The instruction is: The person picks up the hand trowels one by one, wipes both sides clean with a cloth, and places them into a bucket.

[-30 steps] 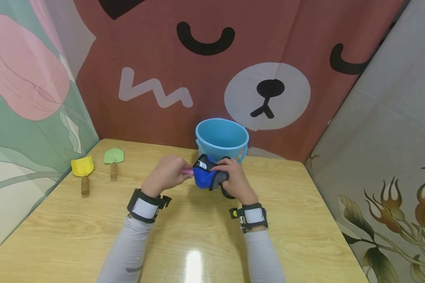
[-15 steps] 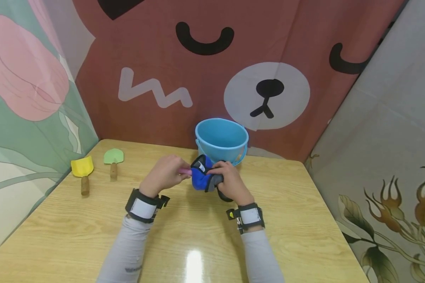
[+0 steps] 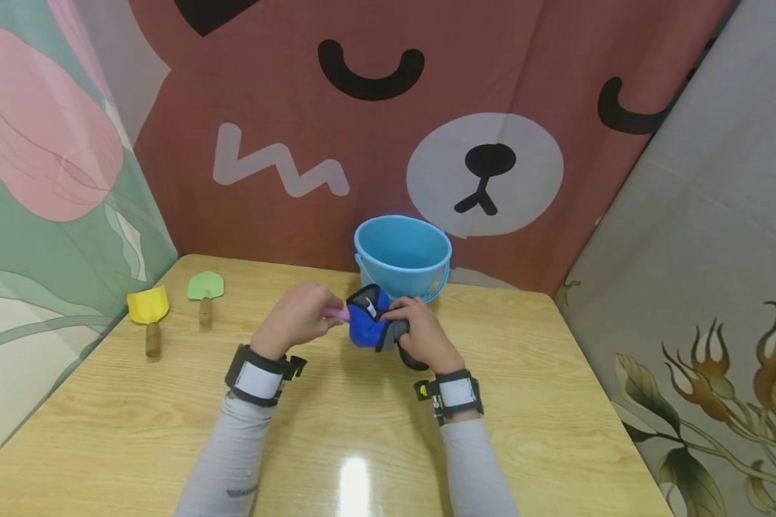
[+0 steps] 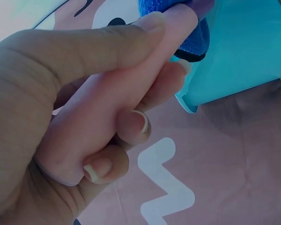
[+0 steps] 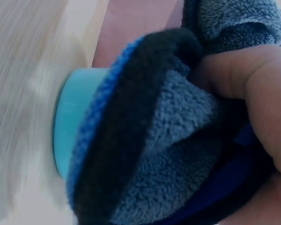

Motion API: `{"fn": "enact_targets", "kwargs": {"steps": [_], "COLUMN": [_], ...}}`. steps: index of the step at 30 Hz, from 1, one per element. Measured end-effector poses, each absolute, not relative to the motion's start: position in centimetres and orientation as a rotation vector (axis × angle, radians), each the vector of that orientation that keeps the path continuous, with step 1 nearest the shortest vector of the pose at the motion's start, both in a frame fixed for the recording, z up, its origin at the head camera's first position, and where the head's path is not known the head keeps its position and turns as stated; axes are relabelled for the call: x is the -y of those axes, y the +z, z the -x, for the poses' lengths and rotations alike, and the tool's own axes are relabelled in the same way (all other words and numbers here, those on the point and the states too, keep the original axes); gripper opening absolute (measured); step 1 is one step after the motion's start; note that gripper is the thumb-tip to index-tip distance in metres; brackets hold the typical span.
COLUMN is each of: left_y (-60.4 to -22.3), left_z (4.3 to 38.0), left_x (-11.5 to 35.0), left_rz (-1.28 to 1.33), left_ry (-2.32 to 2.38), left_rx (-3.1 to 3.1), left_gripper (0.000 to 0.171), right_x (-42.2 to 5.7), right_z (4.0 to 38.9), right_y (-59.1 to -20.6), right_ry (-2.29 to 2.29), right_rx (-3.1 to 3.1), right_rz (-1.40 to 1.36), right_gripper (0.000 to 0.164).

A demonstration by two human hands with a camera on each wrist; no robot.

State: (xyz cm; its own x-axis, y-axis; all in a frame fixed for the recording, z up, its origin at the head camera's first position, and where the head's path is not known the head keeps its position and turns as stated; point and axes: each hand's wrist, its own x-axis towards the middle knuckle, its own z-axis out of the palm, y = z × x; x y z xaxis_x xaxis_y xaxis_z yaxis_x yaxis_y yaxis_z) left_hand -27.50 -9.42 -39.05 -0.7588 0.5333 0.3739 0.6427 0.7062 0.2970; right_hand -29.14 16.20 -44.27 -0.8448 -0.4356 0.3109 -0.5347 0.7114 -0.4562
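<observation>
While a yellow scoop (image 3: 148, 305) and green scoop (image 3: 205, 285) lie leftmost, the left hand (image 3: 297, 316) grips a pink handle (image 4: 98, 103); blue-grey cloth (image 3: 365, 332), its white label (image 3: 371, 305) unreadable, hangs before the bucket (image 3: 403, 281), pinched by the right hand (image 3: 425, 334).

Wood-grain table (image 3: 543, 431), lt. yellow. On it: blue bucket (image 3: 394, 276), upright, back edge, approx. ctr; yellow shovel (image 3: 148, 306) & green shovel (image 3: 205, 286), L side twd. back, side by side, apart.

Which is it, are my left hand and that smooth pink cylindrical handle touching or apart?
Touching. The left wrist view shows it: your left hand presses its thumb along the pink handle and curls fingers round it.
</observation>
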Motion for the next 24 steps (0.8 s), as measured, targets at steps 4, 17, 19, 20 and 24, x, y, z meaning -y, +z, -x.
{"fn": "enact_targets", "kwargs": {"steps": [4, 17, 19, 20, 24], "left_y": [-39.2, -39.0, -39.0, -39.0, -38.9], "left_z": [27.6, 27.6, 27.5, 27.5, 27.6], "left_x": [9.6, 10.4, 10.6, 10.7, 11.2], "left_rz": [0.936, 0.85, 0.838, 0.832, 0.8], "left_ry": [-0.609, -0.577, -0.598, -0.605, -0.63], "left_rx": [2.649, 2.669, 2.675, 2.675, 2.676], "left_gripper": [0.015, 0.013, 0.015, 0.016, 0.017], "right_x": [-16.5, -18.0, -18.4, -18.5, -19.2], "right_z": [29.3, 30.1, 30.1, 30.1, 30.4], "right_y": [-44.5, -45.3, -45.4, -45.4, -45.6], "right_ry": [0.846, 0.911, 0.917, 0.92, 0.924], "right_rx": [2.748, 2.712, 2.712, 2.711, 2.713], "right_rz": [-0.753, -0.758, -0.752, -0.746, -0.72], "right_gripper": [0.052, 0.057, 0.057, 0.057, 0.054]}}
